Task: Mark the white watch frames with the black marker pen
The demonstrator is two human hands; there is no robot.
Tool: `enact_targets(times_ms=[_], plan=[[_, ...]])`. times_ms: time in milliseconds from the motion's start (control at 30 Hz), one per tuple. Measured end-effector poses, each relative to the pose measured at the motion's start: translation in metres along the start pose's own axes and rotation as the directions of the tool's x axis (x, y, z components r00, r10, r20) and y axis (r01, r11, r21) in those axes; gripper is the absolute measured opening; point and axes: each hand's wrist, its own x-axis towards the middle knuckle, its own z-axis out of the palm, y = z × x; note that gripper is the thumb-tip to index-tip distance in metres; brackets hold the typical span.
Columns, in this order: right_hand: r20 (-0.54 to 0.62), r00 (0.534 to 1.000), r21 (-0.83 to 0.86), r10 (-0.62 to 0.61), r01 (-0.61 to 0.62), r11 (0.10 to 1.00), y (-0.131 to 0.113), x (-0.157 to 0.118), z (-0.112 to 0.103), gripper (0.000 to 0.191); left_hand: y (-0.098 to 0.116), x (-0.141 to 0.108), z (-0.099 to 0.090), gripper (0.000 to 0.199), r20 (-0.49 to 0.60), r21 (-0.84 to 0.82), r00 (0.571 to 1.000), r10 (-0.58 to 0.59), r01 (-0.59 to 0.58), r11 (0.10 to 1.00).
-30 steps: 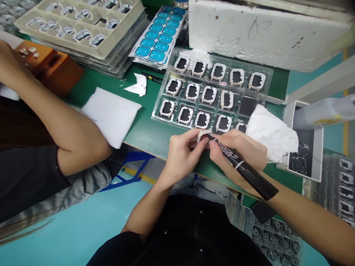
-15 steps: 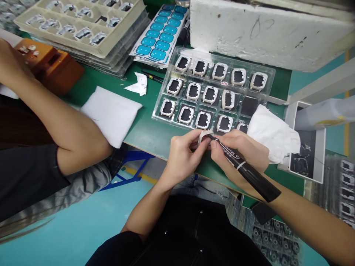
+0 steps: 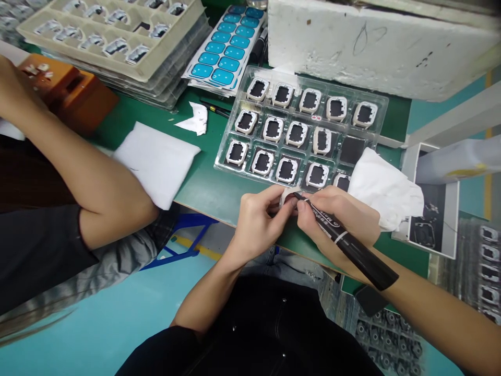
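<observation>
Close by tray edge (image 3: 224, 165) — hands (image 3: 256, 222).

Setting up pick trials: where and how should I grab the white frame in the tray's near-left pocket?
Grip the frame by opposite outer sides, coming from above. It lies flat in its pocket of the tray, its rim facing up, and the pocket walls would likely hamper a low side approach. I'd keep off the dark middle.

Mid-frame, on bench (image 3: 219, 196): tray (image 3: 250, 176), casings (image 3: 289, 133) in compartments. Behind it, block (image 3: 371, 57). Upper left: tray stack (image 3: 146, 73); sheets (image 3: 225, 49) just right of that. Left of tray, one cloth (image 3: 156, 162). Right: another cloth (image 3: 383, 188) at tray's near corner, box (image 3: 450, 224) beside it.
</observation>
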Motion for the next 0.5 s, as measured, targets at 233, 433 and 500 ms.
enact_targets(times_ms=[233, 433, 500], plan=[[-0.087, 0.99, -0.034, -0.113, 0.111, 0.993, 0.005, 0.001, 0.007, 0.02, 0.0, -0.001, 0.0, 0.025, -0.007, 0.089, 1.0, 0.025, -0.024, 0.996], [-0.03, 0.995, -0.003, -0.093, 0.093, 0.996, -0.001, 0.001, -0.003, 0.022, 0.002, 0.003, -0.002, 0.017, 0.086, -0.268, 0.986, -0.142, 0.16, 0.95], [-0.022, 0.996, -0.004, -0.086, 0.086, 0.996, -0.003, 0.001, -0.006, 0.021, 0.004, 0.006, -0.004, 0.018, 0.114, -0.336, 0.977, -0.181, 0.21, 0.918]])
